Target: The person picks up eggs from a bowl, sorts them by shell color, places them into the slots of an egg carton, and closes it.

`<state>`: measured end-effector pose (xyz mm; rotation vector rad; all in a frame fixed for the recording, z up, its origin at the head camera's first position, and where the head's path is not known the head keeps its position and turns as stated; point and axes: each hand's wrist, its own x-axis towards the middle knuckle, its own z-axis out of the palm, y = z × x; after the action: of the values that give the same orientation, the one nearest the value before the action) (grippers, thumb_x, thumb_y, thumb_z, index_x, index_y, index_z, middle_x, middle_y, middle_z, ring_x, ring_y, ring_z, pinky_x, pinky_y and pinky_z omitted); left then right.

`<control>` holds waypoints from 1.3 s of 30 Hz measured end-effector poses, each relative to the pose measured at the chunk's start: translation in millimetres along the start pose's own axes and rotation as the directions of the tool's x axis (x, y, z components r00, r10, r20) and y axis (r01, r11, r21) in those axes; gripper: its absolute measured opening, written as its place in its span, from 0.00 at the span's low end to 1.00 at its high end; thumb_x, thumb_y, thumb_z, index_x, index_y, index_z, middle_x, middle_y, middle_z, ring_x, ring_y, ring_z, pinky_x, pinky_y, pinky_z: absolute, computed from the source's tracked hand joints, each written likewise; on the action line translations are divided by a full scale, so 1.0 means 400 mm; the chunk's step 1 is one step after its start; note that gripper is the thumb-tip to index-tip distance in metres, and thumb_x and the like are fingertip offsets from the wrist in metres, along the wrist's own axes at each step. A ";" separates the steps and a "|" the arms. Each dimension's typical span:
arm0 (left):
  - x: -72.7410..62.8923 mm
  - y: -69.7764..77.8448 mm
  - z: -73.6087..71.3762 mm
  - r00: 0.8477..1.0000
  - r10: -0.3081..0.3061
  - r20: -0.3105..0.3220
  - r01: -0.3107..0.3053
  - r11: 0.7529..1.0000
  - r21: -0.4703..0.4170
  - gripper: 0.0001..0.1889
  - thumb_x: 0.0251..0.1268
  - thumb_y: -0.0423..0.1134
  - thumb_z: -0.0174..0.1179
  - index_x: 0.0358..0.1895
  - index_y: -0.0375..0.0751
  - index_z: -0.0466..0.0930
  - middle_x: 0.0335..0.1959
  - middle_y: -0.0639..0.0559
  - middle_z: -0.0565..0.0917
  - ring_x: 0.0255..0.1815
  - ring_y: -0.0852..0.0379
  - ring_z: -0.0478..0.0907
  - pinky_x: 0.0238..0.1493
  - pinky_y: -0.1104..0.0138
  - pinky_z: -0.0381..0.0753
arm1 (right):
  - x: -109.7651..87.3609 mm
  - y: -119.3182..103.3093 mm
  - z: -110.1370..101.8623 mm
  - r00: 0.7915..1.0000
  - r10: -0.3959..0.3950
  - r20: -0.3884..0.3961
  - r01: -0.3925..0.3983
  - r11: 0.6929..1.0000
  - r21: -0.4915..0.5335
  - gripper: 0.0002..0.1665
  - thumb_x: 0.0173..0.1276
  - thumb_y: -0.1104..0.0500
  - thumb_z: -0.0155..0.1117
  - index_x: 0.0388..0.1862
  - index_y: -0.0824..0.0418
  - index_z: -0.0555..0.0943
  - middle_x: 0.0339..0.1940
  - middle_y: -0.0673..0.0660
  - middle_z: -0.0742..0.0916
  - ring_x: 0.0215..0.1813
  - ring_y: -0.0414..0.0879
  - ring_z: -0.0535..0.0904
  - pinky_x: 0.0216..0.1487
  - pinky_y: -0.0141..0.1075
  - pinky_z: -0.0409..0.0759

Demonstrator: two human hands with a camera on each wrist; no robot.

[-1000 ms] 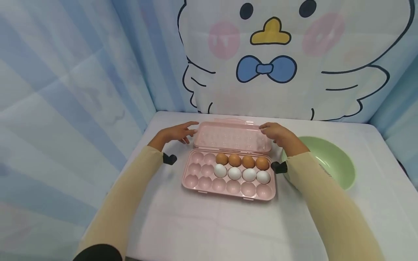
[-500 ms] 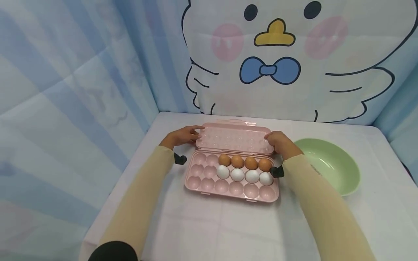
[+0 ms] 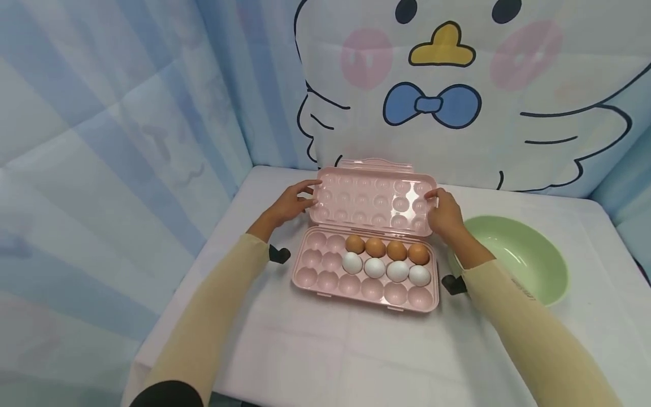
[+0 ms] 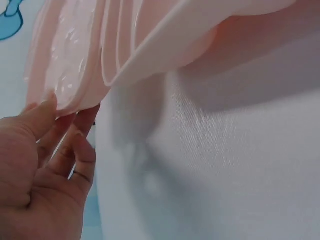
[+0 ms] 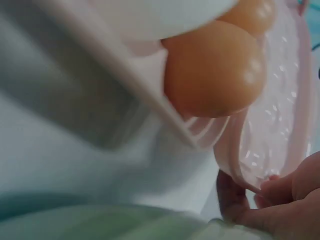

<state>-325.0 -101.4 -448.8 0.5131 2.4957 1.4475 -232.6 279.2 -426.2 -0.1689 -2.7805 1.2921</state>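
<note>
A pink plastic egg carton (image 3: 325, 282) lies open on the table, its hinged lid (image 3: 368, 199) tilted up at the back. My left hand (image 3: 286, 207) pinches the lid's left edge; in the left wrist view the thumb is on the inner side and fingers are behind. At the lid's right edge, my right hand (image 3: 446, 215) grips it the same way, as the right wrist view shows. Several brown eggs (image 3: 396, 250) fill the back row's right part, and several white eggs (image 3: 374, 268) stand in the middle row before them. The front row and left cups hold no eggs.
A green bowl (image 3: 539, 254) stands right of the carton, partly behind the right forearm. White cloth covers the table (image 3: 305, 350). A curtain with a cartoon bird (image 3: 432, 141) hangs just behind the table's back edge, and another blue-and-white curtain (image 3: 127, 169) hangs at left.
Both hands came in from beside the lid and took hold of its side edges. The lid has risen from lying back to a steeper tilt. The eggs stay in their cups.
</note>
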 end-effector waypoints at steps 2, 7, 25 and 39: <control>-0.009 0.003 -0.002 0.999 0.053 -0.011 -0.053 0.998 0.019 0.29 0.77 0.32 0.60 0.77 0.55 0.69 0.65 0.42 0.75 0.51 0.46 0.83 0.48 0.56 0.81 | -0.016 0.007 -0.002 0.992 -0.111 -0.064 0.107 0.992 -0.060 0.23 0.71 0.74 0.43 0.64 0.73 0.70 0.67 0.76 0.71 0.64 0.70 0.69 0.63 0.58 0.71; -0.047 0.016 -0.005 0.980 0.196 -0.039 -0.190 0.973 0.131 0.29 0.77 0.31 0.60 0.76 0.54 0.68 0.67 0.41 0.74 0.51 0.46 0.84 0.50 0.57 0.83 | -0.059 0.023 -0.014 0.936 -0.307 -0.174 0.295 0.951 -0.089 0.19 0.71 0.78 0.49 0.59 0.72 0.73 0.67 0.74 0.72 0.57 0.70 0.78 0.59 0.60 0.76; -0.254 -0.017 0.001 0.814 0.572 -0.100 -0.572 0.820 0.029 0.30 0.79 0.40 0.57 0.64 0.26 0.49 0.68 0.27 0.70 0.67 0.33 0.71 0.56 0.37 0.72 | -0.266 0.066 -0.051 0.713 -0.683 -0.157 0.641 0.726 -0.249 0.22 0.64 0.73 0.70 0.56 0.71 0.76 0.65 0.65 0.79 0.63 0.61 0.77 0.57 0.47 0.79; -0.335 0.033 0.033 0.889 0.431 0.155 -0.446 0.892 0.078 0.46 0.79 0.72 0.27 0.77 0.35 0.66 0.79 0.41 0.64 0.82 0.43 0.52 0.78 0.43 0.48 | -0.354 0.103 0.007 0.663 -0.748 -0.025 0.739 0.659 -0.140 0.30 0.84 0.47 0.49 0.72 0.66 0.70 0.71 0.63 0.78 0.76 0.54 0.67 0.78 0.35 0.54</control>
<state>-194.9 -138.3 -442.7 1.2236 2.4625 1.3537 -89.8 285.2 -461.8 0.8239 -2.3825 0.8571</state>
